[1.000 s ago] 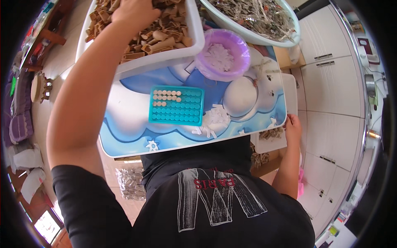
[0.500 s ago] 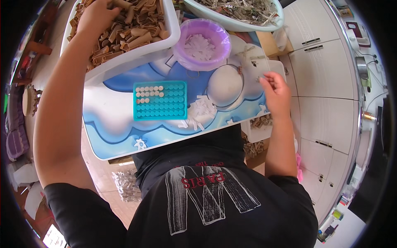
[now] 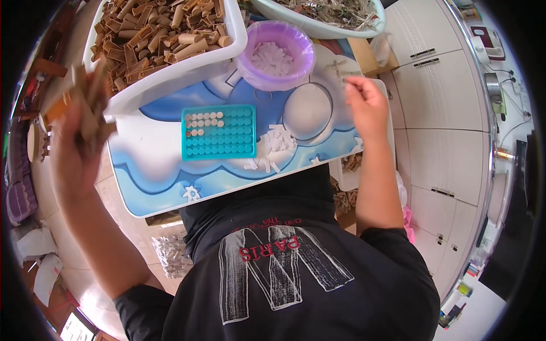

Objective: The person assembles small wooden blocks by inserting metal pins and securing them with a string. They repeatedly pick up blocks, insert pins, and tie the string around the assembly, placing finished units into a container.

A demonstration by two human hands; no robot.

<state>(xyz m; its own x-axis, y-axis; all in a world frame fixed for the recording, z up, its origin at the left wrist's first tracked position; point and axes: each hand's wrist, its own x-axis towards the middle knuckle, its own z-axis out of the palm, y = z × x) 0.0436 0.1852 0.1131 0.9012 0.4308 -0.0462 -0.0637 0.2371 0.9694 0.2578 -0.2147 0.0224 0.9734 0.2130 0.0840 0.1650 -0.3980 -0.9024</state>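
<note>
My left hand [image 3: 75, 162] is raised left of the white bin [image 3: 165, 75]. It is closed round a bunch of brown trough-shaped pieces [image 3: 91, 111], smeared by motion. Similar brown pieces [image 3: 153, 34], some half-round and some tubular, fill the bin. Over the table's right side, the thumb and fingers of my right hand [image 3: 368, 105] are pinched together; what they hold, if anything, is too small to name. A teal tray [image 3: 239, 142] with rows of round hollows lies on the table, with small pale discs [image 3: 205, 116] in its upper left hollows.
White paper-like strips [image 3: 277, 142] lie in a loose pile right of the tray. Behind stands a purple basin [image 3: 245, 68] with more strips. A pale blue tub [image 3: 318, 27] of clear wrapped pieces is at the back. White cabinets [image 3: 435, 108] line the right side.
My left hand has come out of the bin toward me and to the left, bringing a bunch of brown pieces. My right hand has shifted slightly away from me and left, still pinched.
</note>
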